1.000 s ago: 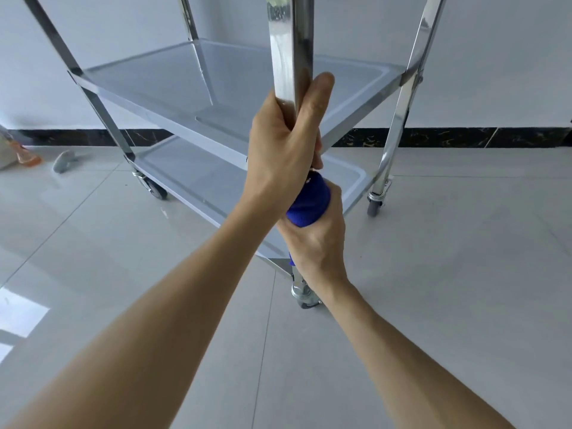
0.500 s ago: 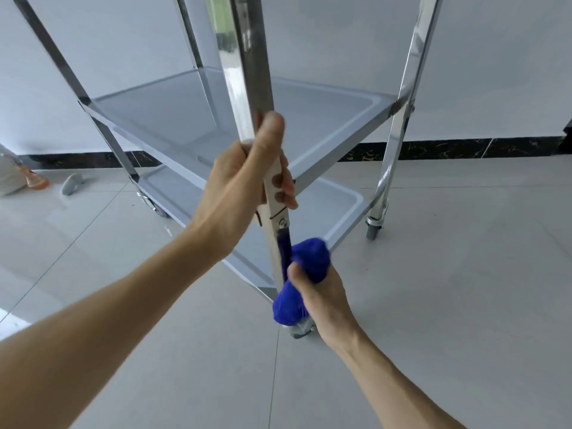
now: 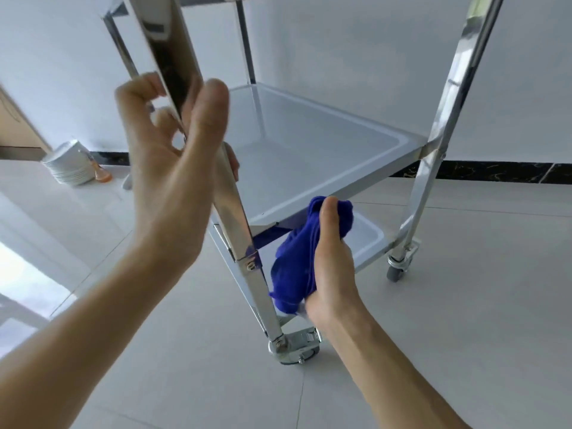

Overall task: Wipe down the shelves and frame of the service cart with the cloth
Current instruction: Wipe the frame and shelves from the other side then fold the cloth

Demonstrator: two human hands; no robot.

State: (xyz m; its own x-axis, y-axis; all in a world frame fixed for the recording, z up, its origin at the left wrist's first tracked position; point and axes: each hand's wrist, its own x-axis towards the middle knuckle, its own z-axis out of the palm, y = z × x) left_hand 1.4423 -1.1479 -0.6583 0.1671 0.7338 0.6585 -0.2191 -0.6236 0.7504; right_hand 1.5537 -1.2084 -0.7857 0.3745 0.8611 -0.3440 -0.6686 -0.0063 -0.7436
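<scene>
The stainless service cart fills the view, its near front post slanting through the middle. My left hand is wrapped round this post above the middle shelf, thumb on the right face and fingers curled behind the left. My right hand grips a bunched blue cloth just right of the post, between the middle shelf and the lower shelf. Whether the cloth touches the post I cannot tell. The top shelf is mostly out of frame.
The near caster stands on pale floor tiles below my right hand. The right post ends in another caster. A stack of white dishes and an orange item lie by the wall at left.
The view has shifted closer and lower. My right hand has drawn the cloth from the post's lower part to its right side. My left hand sits higher on the post with a looser hold.
</scene>
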